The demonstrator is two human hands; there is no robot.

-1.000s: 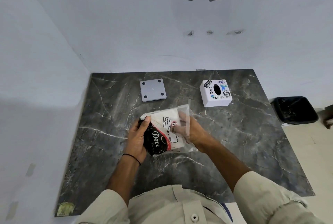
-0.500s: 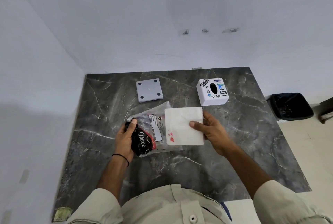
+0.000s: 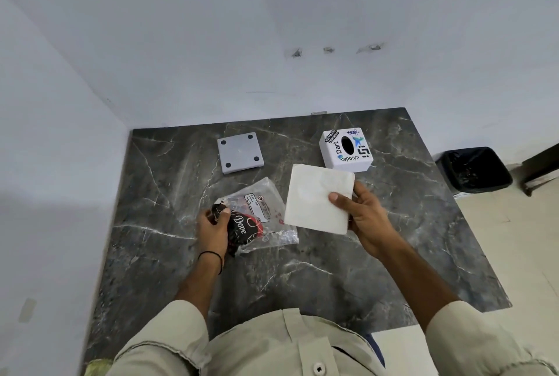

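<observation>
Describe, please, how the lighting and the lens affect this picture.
Head view: the light is soft and even, with a dim shadow band on the left wall; the wide lens splays the table edges; the bag in the left hand glints; the tissues in the right hand look nearly washed out; the box print is sharp.

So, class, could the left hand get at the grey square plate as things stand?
Probably: bare tabletop lies between the left hand and the grey square plate, but the hand grips the plastic wrapper and must drop it first.
</observation>
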